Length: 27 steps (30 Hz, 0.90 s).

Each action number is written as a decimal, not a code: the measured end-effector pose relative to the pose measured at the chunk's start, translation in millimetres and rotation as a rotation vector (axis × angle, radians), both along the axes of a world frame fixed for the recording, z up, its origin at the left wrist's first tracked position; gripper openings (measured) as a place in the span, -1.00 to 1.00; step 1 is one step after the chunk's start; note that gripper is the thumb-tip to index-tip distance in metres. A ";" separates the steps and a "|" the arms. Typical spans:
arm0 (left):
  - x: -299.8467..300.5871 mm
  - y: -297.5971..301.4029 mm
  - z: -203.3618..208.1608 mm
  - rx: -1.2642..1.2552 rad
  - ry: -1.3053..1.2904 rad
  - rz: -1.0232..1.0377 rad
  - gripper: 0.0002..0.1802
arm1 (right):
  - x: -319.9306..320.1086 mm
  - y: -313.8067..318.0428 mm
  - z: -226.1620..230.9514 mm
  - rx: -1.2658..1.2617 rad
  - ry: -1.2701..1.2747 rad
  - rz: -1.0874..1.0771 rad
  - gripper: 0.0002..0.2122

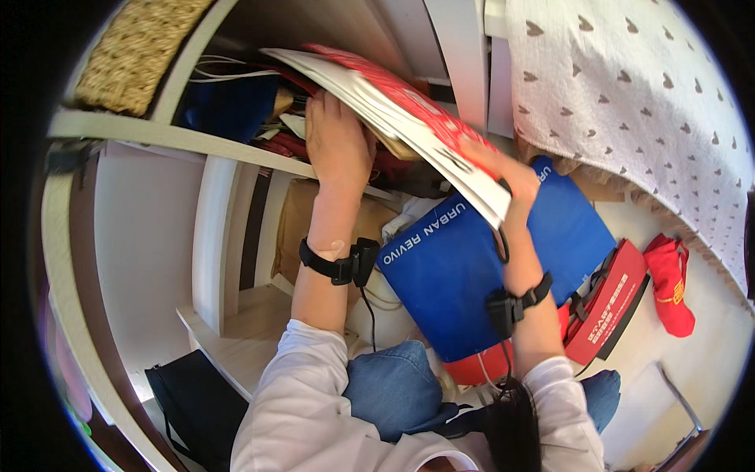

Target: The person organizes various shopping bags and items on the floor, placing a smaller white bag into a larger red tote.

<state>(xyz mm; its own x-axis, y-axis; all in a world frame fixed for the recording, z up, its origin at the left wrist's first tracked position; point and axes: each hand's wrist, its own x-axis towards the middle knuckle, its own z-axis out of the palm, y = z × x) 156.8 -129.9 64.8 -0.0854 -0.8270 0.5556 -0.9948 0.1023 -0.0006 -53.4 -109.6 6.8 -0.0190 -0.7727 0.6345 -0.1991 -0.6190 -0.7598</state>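
My right hand (511, 177) grips the near right end of a stack of flat red-and-white paper bags (417, 118), which slants up across the opening of a shelf compartment. A dark cord hangs from that end. My left hand (338, 141) reaches over the shelf's front edge, just left of the stack. Its fingers stretch into the compartment among loose things, with the fingertips partly hidden; I see nothing held in it. Beside it in the compartment lie a dark blue bag (228, 106) and white cords (212, 71). Below the stack, a large blue shopping bag (448, 275) leans near my legs.
A woven basket (141, 55) sits in the upper left compartment. Heart-patterned cloth (629, 102) hangs at the right. On the floor lie a red box-like bag (609, 303) and a red pouch (670, 287). A black bag (200, 409) rests lower left. Pale shelf boards (212, 244) stand left.
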 end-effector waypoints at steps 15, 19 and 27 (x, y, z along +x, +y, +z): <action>3.7 -13.0 -13.2 -0.103 -0.007 -0.011 -0.51 | 103.3 -142.1 54.6 0.316 -0.132 0.385 -0.81; 3.7 -15.1 -13.9 -0.121 0.013 -0.015 -0.53 | 98.6 -113.0 54.3 0.209 0.053 0.142 -0.77; 3.5 -13.0 -25.4 -0.184 0.077 -0.036 -0.56 | 99.0 -82.2 43.0 -0.384 -0.251 -0.168 -0.73</action>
<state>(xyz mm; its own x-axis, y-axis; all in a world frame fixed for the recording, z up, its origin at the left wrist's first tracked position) 160.3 -142.9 39.4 -0.0648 -0.7078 0.7034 -0.9883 0.1431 0.0529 45.7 -191.8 49.8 -0.3123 -0.4569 0.8329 -0.1607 -0.8387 -0.5204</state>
